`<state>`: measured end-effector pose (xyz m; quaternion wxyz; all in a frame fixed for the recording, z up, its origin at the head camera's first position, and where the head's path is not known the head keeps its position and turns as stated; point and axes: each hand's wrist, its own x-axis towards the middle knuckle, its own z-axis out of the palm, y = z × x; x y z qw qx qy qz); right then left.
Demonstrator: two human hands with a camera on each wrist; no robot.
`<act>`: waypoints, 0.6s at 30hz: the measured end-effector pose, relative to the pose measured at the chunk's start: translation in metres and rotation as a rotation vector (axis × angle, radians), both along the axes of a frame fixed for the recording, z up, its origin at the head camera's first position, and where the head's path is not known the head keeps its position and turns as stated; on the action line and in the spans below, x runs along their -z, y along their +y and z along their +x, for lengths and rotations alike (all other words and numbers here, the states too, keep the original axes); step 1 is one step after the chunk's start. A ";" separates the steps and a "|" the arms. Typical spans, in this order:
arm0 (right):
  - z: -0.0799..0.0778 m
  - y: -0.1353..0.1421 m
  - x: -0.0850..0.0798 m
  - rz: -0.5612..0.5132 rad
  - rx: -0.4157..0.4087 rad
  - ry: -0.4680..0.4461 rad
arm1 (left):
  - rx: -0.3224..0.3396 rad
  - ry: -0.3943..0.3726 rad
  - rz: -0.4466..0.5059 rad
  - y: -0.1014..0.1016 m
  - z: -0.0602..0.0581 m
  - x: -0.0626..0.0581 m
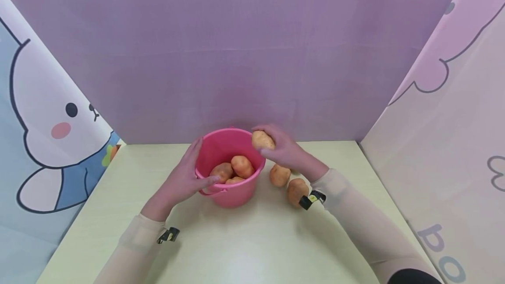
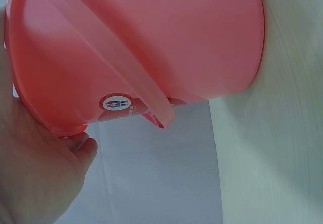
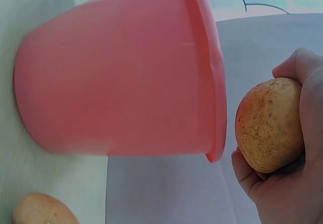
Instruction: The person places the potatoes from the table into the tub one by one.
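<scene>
1 pink bucket [image 1: 233,197], head view: stands upright on the pale bench [image 1: 236,249], near the purple backdrop [image 1: 252,56].
Potatoes in the bucket [image 1: 242,166], head view: 3 show, lying together low inside; the nearest is partly hidden by the front rim.
Left hand [image 1: 182,181], head view: holds the bucket at its left side, the fingers along the rim and the thumb across the near edge.
Right hand [image 1: 285,149], head view: grips 1 potato, the held potato [image 1: 263,140], at the bucket's right rim.
Loose potatoes [image 1: 279,175], head view: 2 rest on the bench, just right of the bucket, below the right hand and forearm.
Side panels, head view: a cartoon animal [image 1: 43,130] at left, a pink and white panel [image 1: 446,113] at right.
Bucket wall, left wrist view: fills the upper part; a pink handle [image 2: 106,52] slants over it beside a round label [image 2: 116,103]; the left hand touches the rim.
Held potato, right wrist view: sits between thumb and fingers, above rim height, apart from the bucket.
Bench corner, right wrist view: 1 loose potato, partly cut off by the frame.
</scene>
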<state>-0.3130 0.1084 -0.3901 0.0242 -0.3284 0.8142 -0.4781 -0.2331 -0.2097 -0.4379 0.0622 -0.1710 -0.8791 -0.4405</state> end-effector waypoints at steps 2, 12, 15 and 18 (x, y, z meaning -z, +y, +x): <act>0.000 -0.003 0.000 0.006 -0.006 0.006 | 0.000 0.004 -0.002 0.000 0.000 0.000; 0.000 -0.018 -0.001 0.071 -0.031 0.056 | 0.020 -0.001 0.037 -0.001 -0.001 0.001; 0.001 -0.021 -0.001 0.070 -0.036 0.057 | 0.013 0.006 0.015 -0.002 -0.003 0.003; 0.001 -0.025 -0.001 0.058 -0.040 0.054 | -0.007 0.010 -0.022 -0.003 -0.003 0.005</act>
